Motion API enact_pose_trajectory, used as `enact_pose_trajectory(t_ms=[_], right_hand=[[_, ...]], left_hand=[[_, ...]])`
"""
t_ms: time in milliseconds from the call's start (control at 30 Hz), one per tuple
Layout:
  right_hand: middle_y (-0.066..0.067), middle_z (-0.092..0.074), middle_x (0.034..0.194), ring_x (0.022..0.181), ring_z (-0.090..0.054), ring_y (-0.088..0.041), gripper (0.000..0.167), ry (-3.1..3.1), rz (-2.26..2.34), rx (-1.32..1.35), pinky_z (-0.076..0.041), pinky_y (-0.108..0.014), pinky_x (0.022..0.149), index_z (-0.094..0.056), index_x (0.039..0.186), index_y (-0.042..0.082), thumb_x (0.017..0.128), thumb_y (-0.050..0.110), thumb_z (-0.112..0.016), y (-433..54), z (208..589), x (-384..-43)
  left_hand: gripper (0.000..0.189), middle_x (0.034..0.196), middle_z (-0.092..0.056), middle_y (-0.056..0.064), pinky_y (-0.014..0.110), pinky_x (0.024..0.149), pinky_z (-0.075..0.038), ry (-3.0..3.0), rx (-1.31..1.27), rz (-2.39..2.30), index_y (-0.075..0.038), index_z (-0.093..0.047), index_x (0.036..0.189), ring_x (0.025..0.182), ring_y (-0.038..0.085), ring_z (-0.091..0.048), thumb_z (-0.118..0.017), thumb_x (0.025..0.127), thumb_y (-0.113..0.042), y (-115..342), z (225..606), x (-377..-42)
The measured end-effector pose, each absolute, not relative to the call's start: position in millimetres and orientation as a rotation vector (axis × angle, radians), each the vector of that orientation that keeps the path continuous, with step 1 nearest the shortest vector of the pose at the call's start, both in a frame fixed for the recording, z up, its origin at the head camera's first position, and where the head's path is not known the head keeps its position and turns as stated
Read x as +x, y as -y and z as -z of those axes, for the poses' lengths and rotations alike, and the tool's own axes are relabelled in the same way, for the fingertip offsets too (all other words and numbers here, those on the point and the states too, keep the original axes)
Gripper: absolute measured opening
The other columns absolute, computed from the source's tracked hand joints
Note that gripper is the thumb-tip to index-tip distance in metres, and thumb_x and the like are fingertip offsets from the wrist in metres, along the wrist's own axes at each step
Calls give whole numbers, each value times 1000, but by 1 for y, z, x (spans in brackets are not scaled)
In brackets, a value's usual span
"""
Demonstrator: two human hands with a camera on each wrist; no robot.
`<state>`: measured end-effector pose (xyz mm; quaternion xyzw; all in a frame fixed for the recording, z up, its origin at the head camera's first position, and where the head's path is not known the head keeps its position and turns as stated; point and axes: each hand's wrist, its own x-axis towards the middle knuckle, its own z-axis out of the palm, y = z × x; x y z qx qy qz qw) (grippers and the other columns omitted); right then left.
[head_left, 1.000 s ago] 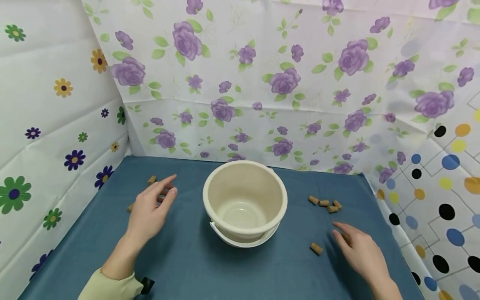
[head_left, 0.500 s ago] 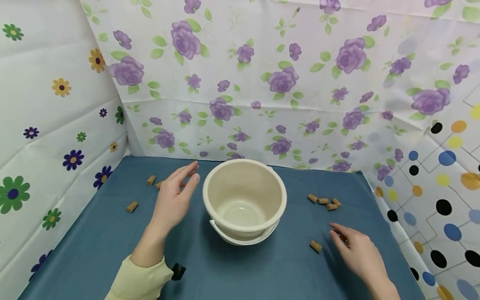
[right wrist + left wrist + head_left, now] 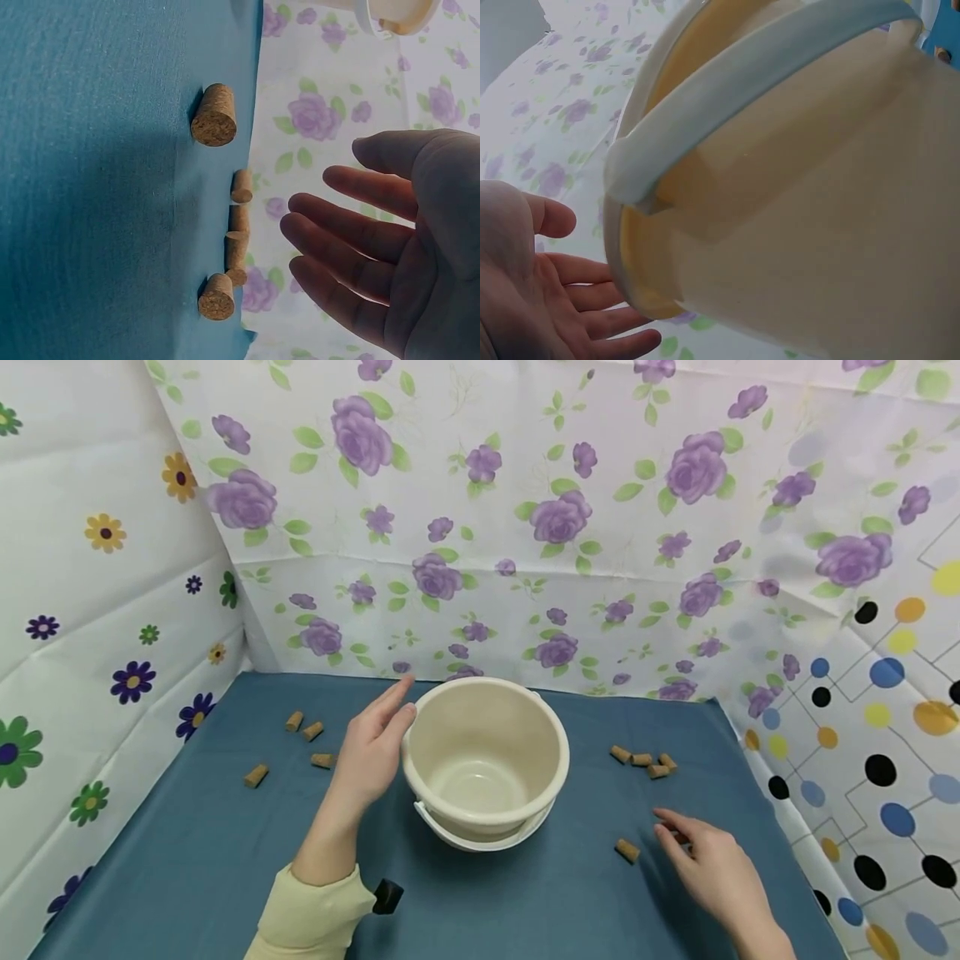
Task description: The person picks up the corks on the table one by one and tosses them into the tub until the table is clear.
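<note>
Okay, the bucket (image 3: pixel 482 739) sits just right of your left hand (image 3: pixel 371 753), farther from your right hand (image 3: pixel 708 867); both hands empty, fingers loose, left-side contact unclear.

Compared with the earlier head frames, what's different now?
The left hand moved right, from the left cork stoppers, now uncovered, to the left side of the cream bucket; touching or not, I can't tell. No grip or release shows. Bucket, stoppers and right hand stayed put.
</note>
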<state>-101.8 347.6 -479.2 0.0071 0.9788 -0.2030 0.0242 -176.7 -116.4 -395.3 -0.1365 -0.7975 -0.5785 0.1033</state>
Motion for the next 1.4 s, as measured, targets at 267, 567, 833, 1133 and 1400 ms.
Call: enact_pose_trajectory(t_ms=[267, 567, 833, 1133, 1400], right_hand=[[-2, -77, 114, 90, -73, -18, 64, -3029, 623, 23, -61, -44, 68, -69, 146, 13, 108, 62, -53, -348, 476, -101], [-2, -77, 113, 89, -72, -17, 64, -3022, 620, 10, -60, -42, 66, -69, 146, 13, 108, 62, -53, -347, 475, -102], [-3, -78, 115, 91, -72, -17, 60, -3011, 622, 36, -60, -41, 66, -69, 145, 14, 108, 59, -56, -343, 478, -103], [0, -77, 110, 88, -71, -13, 55, -3042, 631, 21, -58, -36, 64, -71, 143, 16, 108, 56, -59, -335, 483, -105], [2, -77, 109, 86, -71, -12, 61, -3016, 632, 38, -57, -36, 63, -71, 143, 16, 106, 62, -57, -335, 483, -104]], left_hand=[[51, 170, -38, 0, 50, 128, -29, 2346, -389, 1829, -10, -40, 165, 159, 22, -30, -43, 116, -20, 110, 406, -179], [52, 173, -31, 3, 48, 132, -20, 2335, -365, 1846, -9, -38, 166, 161, 20, -23, -42, 115, -15, 106, 417, -184], [52, 173, -32, -1, 48, 132, -19, 2416, -284, 1854, -9, -36, 167, 161, 20, -22, -40, 116, -17, 104, 421, -190], [52, 172, -33, 3, 49, 131, -21, 2484, -241, 1755, -9, -37, 166, 161, 23, -25, -37, 116, -18, 108, 420, -192], [53, 171, -34, 11, 53, 131, -19, 2577, -221, 1652, -11, -39, 167, 161, 28, -24, -38, 115, -21, 109, 423, -192]])
